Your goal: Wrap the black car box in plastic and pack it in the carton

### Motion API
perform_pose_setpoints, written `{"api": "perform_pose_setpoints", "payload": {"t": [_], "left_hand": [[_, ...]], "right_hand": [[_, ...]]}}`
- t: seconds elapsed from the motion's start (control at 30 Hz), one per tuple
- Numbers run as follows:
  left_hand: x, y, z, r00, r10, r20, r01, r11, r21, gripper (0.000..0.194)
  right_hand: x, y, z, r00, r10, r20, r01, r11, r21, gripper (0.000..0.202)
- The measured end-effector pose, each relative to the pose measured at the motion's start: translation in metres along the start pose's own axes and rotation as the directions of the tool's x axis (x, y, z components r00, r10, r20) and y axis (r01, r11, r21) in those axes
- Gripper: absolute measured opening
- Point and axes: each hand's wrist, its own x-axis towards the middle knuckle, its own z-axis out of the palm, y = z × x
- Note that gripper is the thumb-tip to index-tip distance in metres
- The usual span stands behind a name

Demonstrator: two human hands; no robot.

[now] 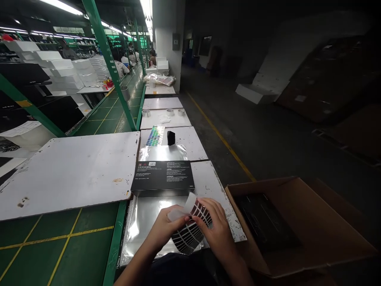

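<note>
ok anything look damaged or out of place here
Some wear: brown stains on the big board, and chipped paint along the small board's right edge, beside the black box. The sheet curls between left hand and right hand, probably just from handling.

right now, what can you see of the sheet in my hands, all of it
The sheet is thin and flexible, seemingly paper or film, with rows of small black rectangles parted by pale lines and plain whitish upper parts. It is curled, held by the left hand and right hand above silvery wrapping; whether it touches that is unclear.
</note>
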Motion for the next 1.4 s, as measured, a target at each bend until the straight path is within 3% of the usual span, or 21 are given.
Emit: {"api": "perform_pose_setpoints", "payload": {"t": [0.13, 0.27, 0.37, 0.53, 0.67, 0.77, 0.9, 1.03, 1.2, 1.33, 1.4], "left_hand": [[-0.011, 0.005, -0.009, 0.999, 0.037, 0.024, -0.039, 0.998, 0.046, 0.032], [-0.019, 0.007, -0.015, 1.0, 0.031, -0.004, -0.03, 0.993, 0.11, 0.035], [-0.024, 0.009, -0.016, 0.999, 0.017, -0.045, -0.012, 0.994, 0.11, 0.037], [-0.032, 0.014, -0.011, 0.986, -0.02, -0.166, 0.023, 1.0, 0.018, 0.04], [-0.033, 0.012, -0.01, 0.976, -0.064, -0.209, 0.049, 0.996, -0.074, 0.042], [-0.032, 0.008, -0.01, 0.972, -0.072, -0.222, 0.043, 0.99, -0.131, 0.046], [-0.03, 0.007, -0.012, 0.967, -0.071, -0.244, 0.038, 0.99, -0.137, 0.043], [-0.03, 0.009, -0.013, 0.971, -0.018, -0.239, -0.012, 0.992, -0.124, 0.038], [-0.033, 0.013, -0.016, 0.968, 0.06, -0.244, -0.072, 0.997, -0.041, 0.036], [-0.036, 0.015, -0.019, 0.967, 0.084, -0.242, -0.077, 0.996, 0.039, 0.035], [-0.035, 0.013, -0.02, 0.964, 0.094, -0.25, -0.083, 0.995, 0.055, 0.035]], "right_hand": [[0.007, -0.02, 0.002, 0.946, 0.202, 0.254, -0.27, 0.924, 0.271, 0.034], [0.007, -0.03, 0.005, 0.888, 0.345, 0.305, -0.452, 0.776, 0.44, 0.03], [0.005, -0.033, 0.009, 0.909, 0.338, 0.244, -0.414, 0.795, 0.443, 0.025], [0.006, -0.037, 0.019, 0.994, 0.112, 0.011, -0.111, 0.948, 0.298, 0.015], [0.008, -0.038, 0.028, 0.995, -0.014, -0.096, 0.033, 0.979, 0.199, 0.02], [0.01, -0.037, 0.035, 0.991, -0.068, -0.112, 0.088, 0.98, 0.18, 0.025], [0.015, -0.036, 0.035, 0.998, 0.039, 0.039, -0.048, 0.961, 0.273, 0.021], [0.022, -0.038, 0.029, 0.959, 0.184, 0.216, -0.256, 0.891, 0.376, 0.021], [0.025, -0.041, 0.026, 0.943, 0.215, 0.253, -0.308, 0.85, 0.426, 0.025], [0.028, -0.043, 0.026, 0.892, 0.259, 0.37, -0.429, 0.743, 0.514, 0.025], [0.029, -0.043, 0.027, 0.891, 0.265, 0.369, -0.434, 0.736, 0.519, 0.024]]}}
